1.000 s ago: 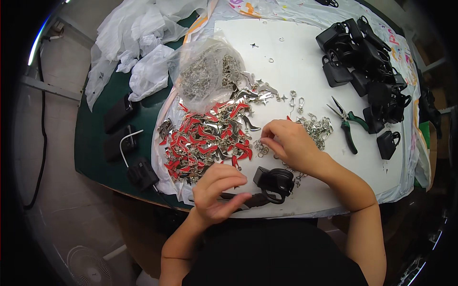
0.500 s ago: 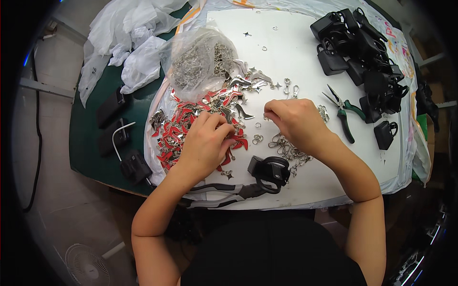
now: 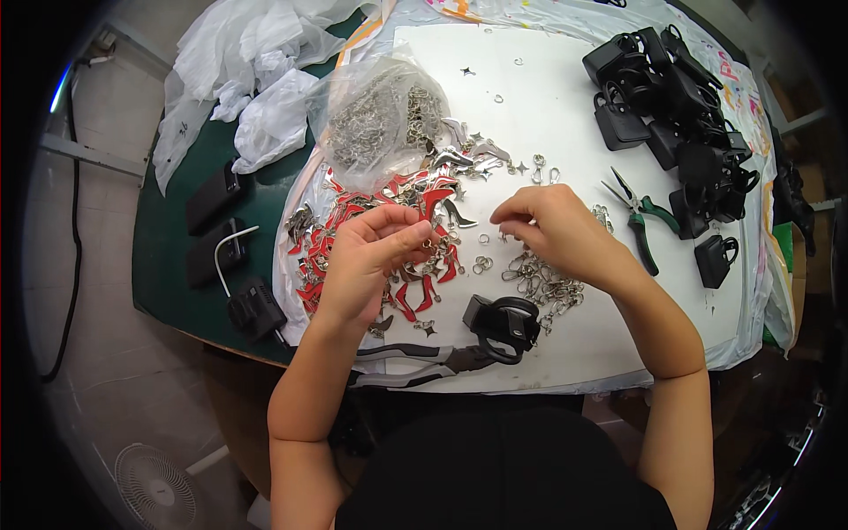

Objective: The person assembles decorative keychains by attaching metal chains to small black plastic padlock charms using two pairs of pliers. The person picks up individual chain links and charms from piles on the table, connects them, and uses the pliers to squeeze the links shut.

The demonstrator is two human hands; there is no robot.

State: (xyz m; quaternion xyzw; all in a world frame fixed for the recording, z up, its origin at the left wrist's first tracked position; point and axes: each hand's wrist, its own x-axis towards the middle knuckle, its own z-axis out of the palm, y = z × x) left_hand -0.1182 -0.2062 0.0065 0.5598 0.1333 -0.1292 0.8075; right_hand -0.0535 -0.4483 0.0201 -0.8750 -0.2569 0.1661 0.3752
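Note:
My left hand [image 3: 364,261] is closed, thumb and forefinger pinching a red high-heel shoe charm [image 3: 436,203] above the pile of red and silver charms [image 3: 331,234]. Small metal links hang below those fingers. To the right, my right hand [image 3: 565,234] is bent in a pinch over the white board [image 3: 565,97]. A tiny metal piece shows at its fingertips, too small to name. Loose metal rings [image 3: 482,264] lie between the hands, and a heap of silver clasps [image 3: 541,283] is just below the right one.
A clear bag of chains [image 3: 375,124] stands behind the charms. Green-handled pliers [image 3: 640,216] lie at right, near a stack of black cased devices [image 3: 676,115]. Large grey-handled pliers [image 3: 415,358] and a black strapped device [image 3: 503,325] lie at the near edge. White plastic bags [image 3: 265,97] sit at left.
My left hand has risen out of the charm pile with a red shoe charm in its fingers. The right hand stays in nearly the same place, still pinched. The whole view has shifted slightly.

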